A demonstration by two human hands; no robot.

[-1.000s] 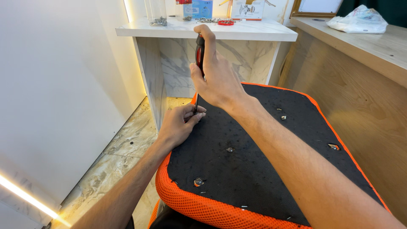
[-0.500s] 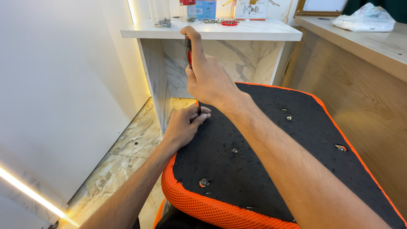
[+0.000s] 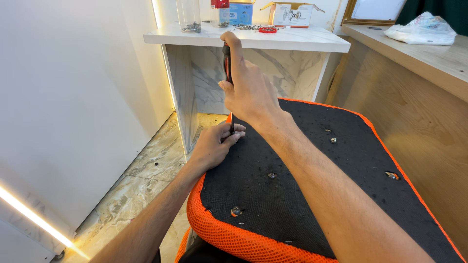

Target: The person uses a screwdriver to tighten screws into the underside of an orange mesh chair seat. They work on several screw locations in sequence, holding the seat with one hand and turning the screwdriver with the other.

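Looking from the head view, the right hand [image 3: 251,90] grips a screwdriver [image 3: 227,65] upright on the black seat underside [image 3: 312,195]; the left hand [image 3: 214,146] pinches its tip at the far-left corner. Other screws [image 3: 236,211] look already seated.

Single head view, angled down and forward, close over hands [image 3: 243,92] and seat underside [image 3: 312,195].

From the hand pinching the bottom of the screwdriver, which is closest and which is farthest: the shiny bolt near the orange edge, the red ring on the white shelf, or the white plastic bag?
From the left hand:
1. Shiny bolt, just below it near the orange edge.
2. Red ring, up on the white shelf.
3. White plastic bag, far right on the wooden counter.
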